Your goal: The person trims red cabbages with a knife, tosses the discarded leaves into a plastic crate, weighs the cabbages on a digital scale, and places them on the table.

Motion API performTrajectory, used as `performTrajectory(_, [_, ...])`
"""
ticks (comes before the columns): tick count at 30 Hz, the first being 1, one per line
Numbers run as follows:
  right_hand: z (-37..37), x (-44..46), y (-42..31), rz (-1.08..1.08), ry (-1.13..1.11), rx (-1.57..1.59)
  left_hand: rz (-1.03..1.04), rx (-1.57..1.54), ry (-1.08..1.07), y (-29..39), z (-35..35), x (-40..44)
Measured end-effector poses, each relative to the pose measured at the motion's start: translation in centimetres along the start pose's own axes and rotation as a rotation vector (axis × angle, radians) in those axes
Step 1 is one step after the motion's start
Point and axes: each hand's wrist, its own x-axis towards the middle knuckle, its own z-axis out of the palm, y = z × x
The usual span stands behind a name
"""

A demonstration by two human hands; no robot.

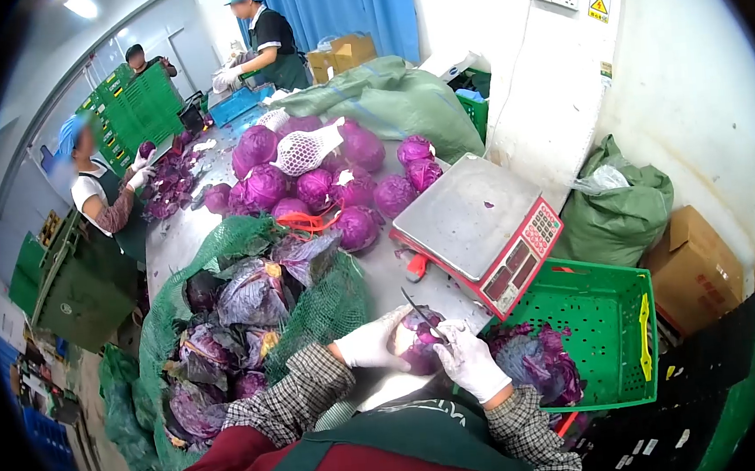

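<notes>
My left hand (373,341), in a white glove, is closed round the left side of a red cabbage (419,348) with a pale patch on it. At the cabbage's right side my right hand (472,362), also gloved, grips a knife (418,306) whose dark blade points up and to the left. A green net sack (317,314) of wilted red cabbages (252,293) lies open to the left. Loose purple leaves (540,366) fill the near left part of a green crate (593,317) at my right.
Beyond the hands, a scale (472,216) stands beside piled cabbages (265,186) on the metal table (380,270). Behind them lies a green sack (394,99). One person (103,189) handles a cabbage at left; another person (272,46) stands at the far end.
</notes>
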Motion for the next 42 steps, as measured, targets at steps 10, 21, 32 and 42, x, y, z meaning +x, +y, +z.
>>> performTrajectory(10, [0.4, -0.6, 1.4, 0.196, 0.126, 0.222, -0.065, 0.016, 0.005, -1.8, -0.4, 0.7])
performTrajectory(21, [-8.1, -9.9, 5.4, 0.390, 0.247, 0.047, -0.023, 0.135, -0.110, 0.5, -1.7, 2.3])
performTrajectory(32, [0.4, -0.9, 1.8, 0.197, 0.064, -0.028, 0.124, 0.269, -0.059, 1.3, 0.7, 0.6])
performTrajectory(42, [-1.0, -1.3, 0.9, -0.065, 0.064, 0.008, 0.067, 0.113, -0.098, 2.0, 0.5, 3.0])
